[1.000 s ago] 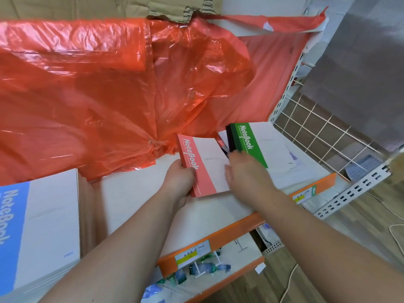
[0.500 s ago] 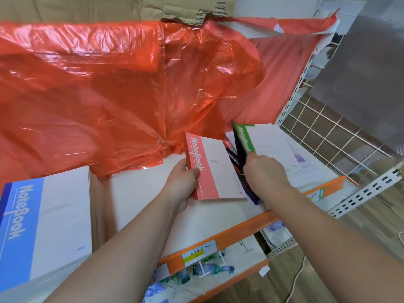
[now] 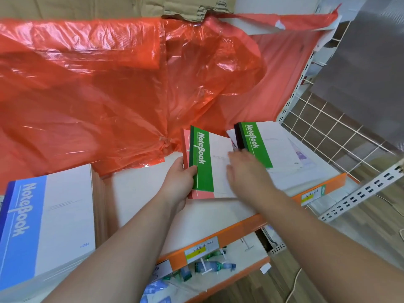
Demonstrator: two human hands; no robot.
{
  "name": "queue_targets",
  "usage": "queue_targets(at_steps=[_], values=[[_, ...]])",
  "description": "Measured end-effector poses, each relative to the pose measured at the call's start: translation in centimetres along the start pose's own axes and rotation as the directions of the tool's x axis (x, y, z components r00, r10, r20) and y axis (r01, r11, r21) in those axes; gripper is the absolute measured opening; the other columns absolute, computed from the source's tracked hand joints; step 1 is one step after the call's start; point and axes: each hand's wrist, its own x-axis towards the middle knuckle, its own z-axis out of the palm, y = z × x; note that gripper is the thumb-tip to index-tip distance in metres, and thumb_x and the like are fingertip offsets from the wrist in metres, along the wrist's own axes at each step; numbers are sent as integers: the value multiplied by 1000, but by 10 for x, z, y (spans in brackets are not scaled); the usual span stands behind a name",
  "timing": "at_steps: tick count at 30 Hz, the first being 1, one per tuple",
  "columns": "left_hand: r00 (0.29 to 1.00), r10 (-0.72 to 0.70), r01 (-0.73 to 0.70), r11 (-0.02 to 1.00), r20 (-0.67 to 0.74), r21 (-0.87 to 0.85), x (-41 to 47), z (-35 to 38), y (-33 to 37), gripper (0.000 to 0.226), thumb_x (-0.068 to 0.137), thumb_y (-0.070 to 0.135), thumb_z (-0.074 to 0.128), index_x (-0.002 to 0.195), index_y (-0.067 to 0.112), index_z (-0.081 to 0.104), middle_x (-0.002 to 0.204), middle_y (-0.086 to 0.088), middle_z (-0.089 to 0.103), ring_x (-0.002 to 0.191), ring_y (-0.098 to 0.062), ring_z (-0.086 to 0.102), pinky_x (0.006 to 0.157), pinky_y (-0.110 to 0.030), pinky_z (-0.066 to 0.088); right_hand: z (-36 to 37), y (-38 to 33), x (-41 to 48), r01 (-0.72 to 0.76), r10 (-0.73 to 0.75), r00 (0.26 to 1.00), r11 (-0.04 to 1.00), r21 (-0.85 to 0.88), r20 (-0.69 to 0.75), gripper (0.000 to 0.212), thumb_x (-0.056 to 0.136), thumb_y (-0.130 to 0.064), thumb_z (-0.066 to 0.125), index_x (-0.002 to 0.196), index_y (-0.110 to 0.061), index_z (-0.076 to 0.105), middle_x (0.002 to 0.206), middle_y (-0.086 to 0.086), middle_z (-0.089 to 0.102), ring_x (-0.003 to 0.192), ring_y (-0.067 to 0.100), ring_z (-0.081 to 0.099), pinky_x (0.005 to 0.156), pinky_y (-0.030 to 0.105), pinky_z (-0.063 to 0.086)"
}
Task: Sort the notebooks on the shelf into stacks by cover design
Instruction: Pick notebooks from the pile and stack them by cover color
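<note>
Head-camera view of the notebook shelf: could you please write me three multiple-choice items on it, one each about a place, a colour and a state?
1. The green notebook held by the left hand lies on:
A) a pink notebook
B) a cardboard box
C) the floor

2. The cover band on the far-left stack is:
A) green
B) blue
C) pink

3. The left hand is:
A) gripping the notebooks' left edge
B) flat and empty
C) out of view

Answers:
1 A, since pink shows along the green notebook's left and lower edges.
2 B, since a blue band carries the word NoteBook.
3 A, since its thumb curls over the green band.
</note>
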Motion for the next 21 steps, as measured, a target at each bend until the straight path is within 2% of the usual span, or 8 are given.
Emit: queue_targets(at_steps=[1,3,6,8,10,13,18,21], values=[[1000,-8,8,1000,8,-6,-1,-1,1,29,101,5,44,121,21,57,108,-3,74,88,-20,75,70,-34,60,5,13,6,-91,97,995,988,-125,40,37,99,-27,38,128,-7,50,135,20,50,127,36,41,106,41,32],[1000,-18,18,1000,20,-14,-3,-2,1,28,101,5,45,121,20,57,107,-4,74,88,-20,75,72,-35,60,12,34,13,-258,292,947,939,-228,131,49,101,-37,34,137,-3,41,149,26,33,139,41,25,113,45,24],[999,-26,26,999,34,-21,-4,-4,1,29,101,5,45,124,18,56,107,-5,74,89,-23,75,76,-39,60,18,49,11,-315,365,915,912,-262,172,53,102,-43,31,130,-1,47,145,27,39,134,41,33,109,46,32],[999,-28,29,999,41,-24,-3,-6,1,29,101,5,44,125,16,55,109,-7,74,91,-24,74,81,-42,60,16,46,10,-271,324,934,916,-295,149,42,102,-36,35,118,-2,54,129,24,53,120,37,45,98,42,41],[999,-28,29,999,40,-29,-3,-6,0,29,101,5,44,125,17,55,109,-6,74,91,-24,74,81,-42,60,9,39,11,-238,292,944,925,-298,153,24,98,-17,46,114,-2,55,120,21,59,113,35,52,87,39,46],[999,-26,27,999,40,-38,-4,-4,0,27,101,6,45,122,19,56,108,-5,74,90,-23,75,77,-40,60,-3,33,12,-244,290,943,936,-254,165,26,89,2,48,114,-2,53,111,17,64,100,35,61,69,35,42],[999,-18,21,995,27,-93,-5,4,-1,30,100,3,43,121,19,56,111,-6,73,93,-23,74,71,-36,60,-18,-7,2,-125,142,985,979,-163,102,27,92,-3,42,117,-1,52,102,19,66,88,38,63,63,35,37],[1000,-15,18,987,20,-162,-7,8,-4,29,100,4,43,122,18,56,111,-9,73,96,-25,72,74,-37,59,-15,-45,-15,66,-61,997,990,-127,48,17,81,-9,64,96,-2,60,74,14,66,61,32,64,45,28,26]])
